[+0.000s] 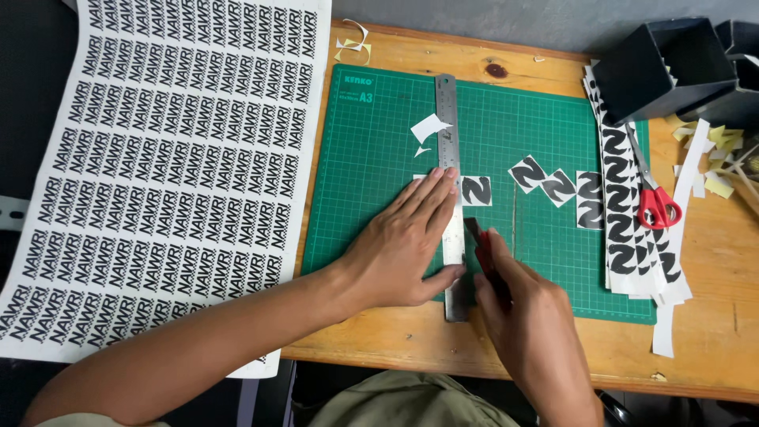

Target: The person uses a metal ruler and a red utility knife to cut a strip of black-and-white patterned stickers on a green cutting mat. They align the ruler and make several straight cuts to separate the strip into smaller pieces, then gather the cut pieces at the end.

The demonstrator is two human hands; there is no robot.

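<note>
A pale wooden tabletop [711,261] fills the view, with a dark floor or gap at the left and a grey wall along the far edge. Over its left edge lies a large white sheet of repeated black printed stickers [166,158]. In the middle sits a green gridded cutting mat [379,142].

On the mat a long steel ruler [449,119] runs near to far, its long axis almost straight away from the person. The left hand [407,241] lies flat on the ruler's left side, fingers pressed together and pointing far, thumb against the near part of the ruler. The right hand [526,320] is just right of the ruler, curled shut around a red-handled craft knife [479,249] whose blade meets the mat beside the ruler's right edge.

Just beyond the blade lies a small square sticker with a black swirl [476,190], touching the ruler's right edge. More cut swirl squares [545,180] lie further right, then stacked sticker strips [624,229], red-handled scissors [656,202] and black open boxes [672,67] at the far right.
</note>
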